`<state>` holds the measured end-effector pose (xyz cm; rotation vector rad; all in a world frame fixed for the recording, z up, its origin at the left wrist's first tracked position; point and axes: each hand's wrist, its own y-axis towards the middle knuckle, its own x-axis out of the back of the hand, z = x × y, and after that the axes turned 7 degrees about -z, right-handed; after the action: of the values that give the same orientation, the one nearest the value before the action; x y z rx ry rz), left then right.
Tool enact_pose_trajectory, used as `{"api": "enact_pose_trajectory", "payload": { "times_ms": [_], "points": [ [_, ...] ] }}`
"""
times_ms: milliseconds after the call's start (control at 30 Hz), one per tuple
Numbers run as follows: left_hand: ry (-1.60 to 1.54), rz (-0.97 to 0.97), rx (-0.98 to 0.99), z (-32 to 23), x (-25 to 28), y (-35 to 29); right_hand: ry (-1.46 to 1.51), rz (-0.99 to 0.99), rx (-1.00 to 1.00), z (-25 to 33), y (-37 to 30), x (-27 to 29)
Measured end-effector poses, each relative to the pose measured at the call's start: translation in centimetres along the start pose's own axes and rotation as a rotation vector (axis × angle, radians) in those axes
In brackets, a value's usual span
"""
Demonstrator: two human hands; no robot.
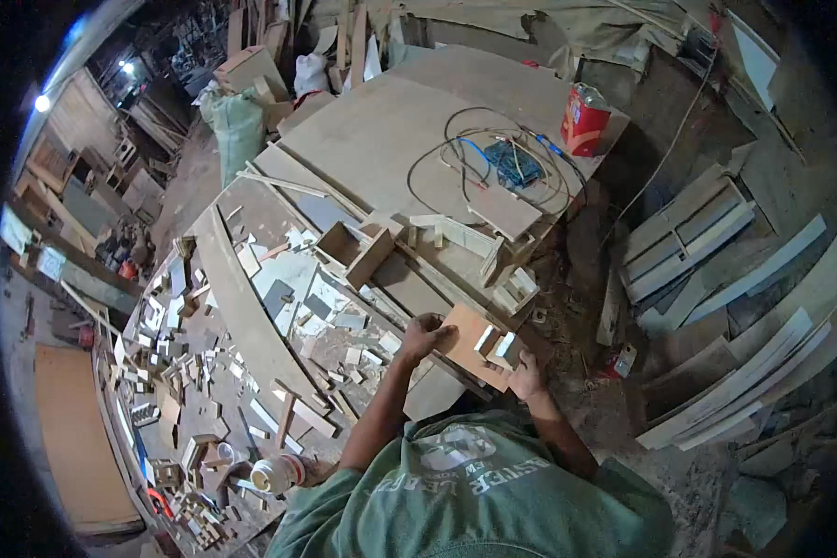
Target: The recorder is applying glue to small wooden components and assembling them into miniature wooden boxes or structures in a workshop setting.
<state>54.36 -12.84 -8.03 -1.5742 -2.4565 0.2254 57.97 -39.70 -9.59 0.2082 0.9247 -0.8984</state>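
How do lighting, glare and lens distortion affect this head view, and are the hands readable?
Head view: a bright light glares at upper left, with dim surroundings; head view: black corners, and the brown panel near the rim looks bowed; head view: both hands and the wooden board read without obvious blur.

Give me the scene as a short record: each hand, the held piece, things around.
left hand: left hand grips the left side of a brown board
right hand: right hand holds its right side
on board: small pale-edged pieces
table, far right corner: red can
table, left: scattered wood scraps, white tub
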Motion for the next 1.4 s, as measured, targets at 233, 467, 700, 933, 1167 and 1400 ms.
{"api": "enact_pose_trajectory", "payload": {
  "times_ms": [233,467,700,933,1167,1400],
  "points": [
    [0.078,-0.004,0.078,-1.3,0.5,0.3,-0.149,-0.120,-0.037,-1.5,0.4,3.4],
    [0.221,-0.024,-0.024,-0.9,0.5,0.4,-0.137,-0.004,-0.074,-0.1,0.5,2.4],
    [0.367,-0.048,-0.103,-1.6,0.6,0.2,-0.190,-0.040,-0.019,-0.6,0.8,3.2],
    [0.476,-0.127,-0.183,-1.9,0.2,-0.7,-0.239,0.016,-0.022,0.7,0.8,-0.2],
    [0.312,-0.255,-0.196,-0.3,2.5,-3.2,-0.254,0.077,-0.082,0.3,1.5,-3.3],
    [0.180,-0.480,-0.129,4.6,10.9,-11.0,-0.173,0.128,-0.143,-3.7,2.9,-8.2]
  ]
}}
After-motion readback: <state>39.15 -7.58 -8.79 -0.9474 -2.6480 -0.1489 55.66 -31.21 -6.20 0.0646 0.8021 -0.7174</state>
